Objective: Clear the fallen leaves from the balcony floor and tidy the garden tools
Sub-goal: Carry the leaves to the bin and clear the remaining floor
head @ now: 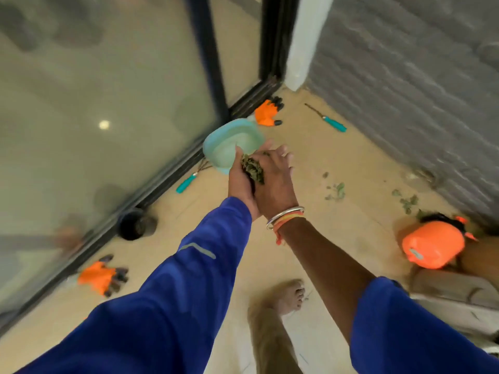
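Observation:
My left hand (241,182) and my right hand (276,182) are pressed together, cupping a clump of dry green leaves (252,168) between them. They hover at the near rim of a teal tub (229,141) that stands on the balcony floor by the glass door. More fallen leaves (336,190) lie scattered on the tan floor to the right, with another patch of leaves (406,202) near the grey wall. A teal-handled hand rake (189,179) lies beside the tub, and a second teal-handled tool (328,120) lies near the wall.
One orange glove (266,112) lies by the door track, another orange glove (101,276) at lower left. A small black pot (132,224) stands by the glass. An orange sprayer (432,245) sits at right. My bare foot (287,295) is below the hands.

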Demonstrator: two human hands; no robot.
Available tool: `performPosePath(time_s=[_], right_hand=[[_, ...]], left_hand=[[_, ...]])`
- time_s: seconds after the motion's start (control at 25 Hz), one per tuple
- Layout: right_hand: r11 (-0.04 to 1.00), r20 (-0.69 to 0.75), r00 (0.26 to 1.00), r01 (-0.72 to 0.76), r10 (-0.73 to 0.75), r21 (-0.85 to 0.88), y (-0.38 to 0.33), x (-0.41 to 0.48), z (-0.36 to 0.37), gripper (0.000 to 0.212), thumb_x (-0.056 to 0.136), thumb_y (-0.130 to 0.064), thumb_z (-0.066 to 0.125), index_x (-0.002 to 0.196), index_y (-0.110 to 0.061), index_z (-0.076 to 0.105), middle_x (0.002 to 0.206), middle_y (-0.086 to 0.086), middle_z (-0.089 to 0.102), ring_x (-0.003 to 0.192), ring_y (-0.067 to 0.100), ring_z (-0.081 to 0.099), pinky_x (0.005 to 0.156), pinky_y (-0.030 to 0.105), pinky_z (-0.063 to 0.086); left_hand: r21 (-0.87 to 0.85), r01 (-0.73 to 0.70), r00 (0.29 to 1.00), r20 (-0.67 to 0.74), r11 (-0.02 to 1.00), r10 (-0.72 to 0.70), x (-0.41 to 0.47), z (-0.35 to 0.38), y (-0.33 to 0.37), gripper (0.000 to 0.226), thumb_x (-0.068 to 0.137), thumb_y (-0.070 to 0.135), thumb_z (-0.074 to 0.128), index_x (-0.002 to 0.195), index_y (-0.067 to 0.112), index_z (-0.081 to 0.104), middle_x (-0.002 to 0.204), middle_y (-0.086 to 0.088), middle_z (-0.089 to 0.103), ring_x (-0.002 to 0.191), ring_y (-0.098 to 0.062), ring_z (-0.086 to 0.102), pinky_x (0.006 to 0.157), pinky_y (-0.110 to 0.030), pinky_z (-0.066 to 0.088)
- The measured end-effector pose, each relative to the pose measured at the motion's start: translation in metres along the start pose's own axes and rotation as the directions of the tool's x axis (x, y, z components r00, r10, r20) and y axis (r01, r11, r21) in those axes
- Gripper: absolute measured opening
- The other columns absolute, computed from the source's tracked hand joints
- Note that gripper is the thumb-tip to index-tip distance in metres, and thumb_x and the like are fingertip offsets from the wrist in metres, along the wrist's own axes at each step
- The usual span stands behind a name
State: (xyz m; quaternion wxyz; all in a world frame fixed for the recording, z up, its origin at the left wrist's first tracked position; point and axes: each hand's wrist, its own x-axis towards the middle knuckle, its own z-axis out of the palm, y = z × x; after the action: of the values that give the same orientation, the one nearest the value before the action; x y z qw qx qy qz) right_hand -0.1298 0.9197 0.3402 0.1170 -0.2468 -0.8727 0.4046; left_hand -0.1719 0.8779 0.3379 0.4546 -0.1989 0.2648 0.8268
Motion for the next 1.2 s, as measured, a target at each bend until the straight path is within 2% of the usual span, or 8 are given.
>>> performPosePath(time_s=[0.28, 0.4, 0.56, 0.68, 0.84, 0.96, 1.08, 1.2], right_hand=[[0.907, 0.294, 0.86, 0.372, -0.416, 0.196, -0.197, -0.167, 0.196, 0.044, 0.076, -0.016, 0.044, 0.11, -0.001, 0.067, 0.116, 0.02, 0.06, 0.111, 0.033, 0.054, 0.101, 0.039, 0.039], [0.83, 0.359, 0.751, 0.463, -0.554, 0.313, -0.304, -0.275, 0.274, 0.038, 0.074, 0.0, 0.054, 0.11, 0.0, 0.067, 0.114, 0.02, 0.061, 0.112, 0.035, 0.054, 0.101, 0.038, 0.039], [0.711, 0.432, 0.567, 0.507, -0.701, 0.487, -0.429, -0.42, 0.355, 0.039, 0.076, 0.006, 0.055, 0.113, 0.003, 0.067, 0.126, 0.021, 0.059, 0.121, 0.034, 0.053, 0.112, 0.019, 0.028], [0.644, 0.499, 0.407, 0.479, -0.765, 0.597, -0.49, -0.506, 0.407, 0.04, 0.078, 0.002, 0.056, 0.117, 0.001, 0.065, 0.133, 0.019, 0.056, 0.13, 0.031, 0.049, 0.115, 0.033, 0.032], [0.579, 0.547, 0.205, 0.406, -0.812, 0.707, -0.532, -0.593, 0.468, 0.051, 0.08, -0.015, 0.055, 0.128, 0.002, 0.055, 0.133, 0.017, 0.056, 0.134, 0.028, 0.046, 0.119, 0.033, 0.027], [0.588, 0.568, 0.165, 0.324, -0.806, 0.741, -0.546, -0.636, 0.51, 0.057, 0.08, -0.02, 0.061, 0.131, 0.001, 0.051, 0.126, 0.013, 0.058, 0.127, 0.025, 0.049, 0.112, 0.046, 0.036], [0.614, 0.61, 0.094, 0.225, -0.787, 0.757, -0.565, -0.661, 0.553, 0.059, 0.079, -0.03, 0.067, 0.129, -0.004, 0.049, 0.11, 0.006, 0.056, 0.11, 0.026, 0.054, 0.1, 0.048, 0.043], [0.646, 0.653, 0.049, 0.214, -0.756, 0.732, -0.587, -0.682, 0.593, 0.053, 0.085, -0.04, 0.064, 0.124, -0.005, 0.05, 0.106, 0.004, 0.054, 0.106, 0.025, 0.053, 0.097, 0.049, 0.043]], left_hand=[[-0.257, -0.359, 0.933, -0.088, 0.897, 0.348, -0.247, -0.192, 0.15, 0.056, 0.103, 0.053, 0.026, 0.11, 0.012, 0.064, 0.108, -0.013, 0.071, 0.1, -0.029, 0.066, 0.108, -0.046, 0.038], [-0.299, -0.54, 0.841, -0.201, 0.787, 0.502, -0.393, -0.275, 0.201, 0.054, 0.104, 0.05, 0.025, 0.116, 0.012, 0.062, 0.111, -0.013, 0.07, 0.108, -0.03, 0.062, 0.117, -0.045, 0.031], [-0.351, -0.775, 0.629, -0.357, 0.525, 0.691, -0.578, -0.368, 0.248, 0.052, 0.106, 0.046, 0.027, 0.118, 0.008, 0.06, 0.112, -0.013, 0.068, 0.114, -0.028, 0.056, 0.116, -0.038, 0.033], [-0.321, -0.889, 0.45, -0.485, 0.326, 0.75, -0.679, -0.432, 0.262, 0.047, 0.106, 0.042, 0.028, 0.122, 0.009, 0.058, 0.117, -0.011, 0.066, 0.112, -0.025, 0.059, 0.109, -0.035, 0.04], [-0.155, -0.978, 0.209, -0.651, 0.141, 0.73, -0.764, -0.506, 0.259, 0.04, 0.108, 0.026, 0.024, 0.123, 0.006, 0.055, 0.113, -0.01, 0.066, 0.1, -0.021, 0.068, 0.095, -0.03, 0.053], [0.001, -0.995, 0.065, -0.737, 0.097, 0.672, -0.793, -0.557, 0.258, 0.04, 0.103, 0.016, 0.022, 0.103, 0.004, 0.061, 0.092, -0.006, 0.071, 0.086, -0.015, 0.07, 0.08, -0.024, 0.058], [0.264, -0.939, -0.089, -0.805, 0.22, 0.587, -0.814, -0.59, 0.274, 0.014, 0.09, 0.025, 0.045, 0.091, 0.015, 0.055, 0.085, 0.002, 0.06, 0.08, -0.009, 0.062, 0.076, -0.023, 0.053], [0.156, -0.954, 0.013, -0.833, 0.258, 0.553, -0.835, -0.626, 0.297, 0.025, 0.093, 0.011, 0.056, 0.089, 0.035, 0.049, 0.083, 0.02, 0.055, 0.082, 0.018, 0.053, 0.081, -0.001, 0.038]])
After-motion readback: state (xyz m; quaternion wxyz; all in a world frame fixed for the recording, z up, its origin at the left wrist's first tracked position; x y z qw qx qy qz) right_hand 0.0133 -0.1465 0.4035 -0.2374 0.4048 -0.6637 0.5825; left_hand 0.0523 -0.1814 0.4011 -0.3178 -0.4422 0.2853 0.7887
